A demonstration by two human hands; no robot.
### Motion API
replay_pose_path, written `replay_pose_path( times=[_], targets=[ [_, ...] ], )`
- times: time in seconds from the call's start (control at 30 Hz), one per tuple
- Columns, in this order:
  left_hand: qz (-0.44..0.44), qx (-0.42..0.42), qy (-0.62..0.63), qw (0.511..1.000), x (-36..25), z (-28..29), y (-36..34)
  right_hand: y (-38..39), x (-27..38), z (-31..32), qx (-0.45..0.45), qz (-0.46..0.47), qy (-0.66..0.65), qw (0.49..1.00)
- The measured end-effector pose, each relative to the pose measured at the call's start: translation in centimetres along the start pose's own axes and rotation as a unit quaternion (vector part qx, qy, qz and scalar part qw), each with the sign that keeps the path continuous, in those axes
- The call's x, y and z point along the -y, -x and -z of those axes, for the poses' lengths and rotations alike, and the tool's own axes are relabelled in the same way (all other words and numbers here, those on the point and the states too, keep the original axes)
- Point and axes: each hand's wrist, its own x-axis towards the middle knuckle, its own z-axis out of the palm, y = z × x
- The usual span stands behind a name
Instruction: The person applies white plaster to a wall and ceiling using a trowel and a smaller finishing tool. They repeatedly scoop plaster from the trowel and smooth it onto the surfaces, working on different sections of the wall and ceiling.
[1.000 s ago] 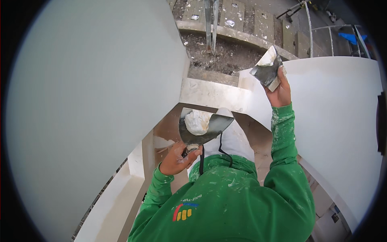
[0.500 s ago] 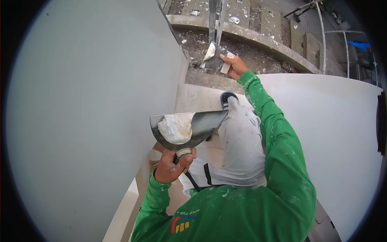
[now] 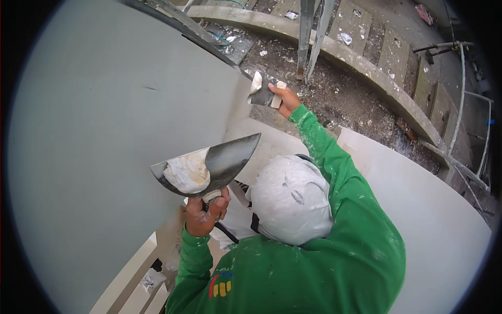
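Curved concrete curb (image 3: 376, 83): sweeps across the upper part of the view, down toward the right.
Metal posts (image 3: 304, 42): two, close together, above the debris-strewn ground (image 3: 361, 112) on the curb's near side.
Planks (image 3: 392, 60): weathered, beyond the curb, with crumpled white scraps (image 3: 344, 38) among them.
Pipe railing (image 3: 460, 99): far right.
Reddish bundle (image 3: 424, 14): upper right, too small to identify.
White curved wall (image 3: 418, 204): fills the right side.
Crumpled white wrapper (image 3: 152, 281): lower left.

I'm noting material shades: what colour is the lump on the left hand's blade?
The lump is white with pale yellowish patches; best seen in the head view.
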Motion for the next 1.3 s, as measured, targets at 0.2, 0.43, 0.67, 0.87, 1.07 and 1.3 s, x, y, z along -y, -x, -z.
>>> replay_pose_path(
  times=[0.2,0.43,0.67,0.87,1.07,1.3],
  targets=[
    [-0.024,-0.058,0.012,0.998,-0.3,-2.6,0.0,1.3,0.0,-1.8,-0.022,0.059,-0.02,0.998],
    [0.007,-0.041,-0.087,0.995,0.8,-2.7,2.8,2.0,-0.9,-3.7,-0.074,0.096,0.072,0.99],
    [0.021,-0.033,-0.082,0.996,1.7,-5.1,7.3,4.3,1.2,-6.9,-0.077,0.086,0.162,0.98],
    [-0.087,-0.048,-0.121,0.988,1.0,-7.3,9.4,8.8,5.6,-13.3,-0.053,0.02,0.182,0.982],
    [0.038,-0.005,-0.04,0.998,1.1,-6.8,9.2,15.2,12.1,-22.0,-0.031,0.017,0.226,0.973],
    [-0.078,-0.008,-0.107,0.991,1.6,-7.2,8.1,19.6,16.4,-28.1,0.106,0.105,0.211,0.966]
  ],
)
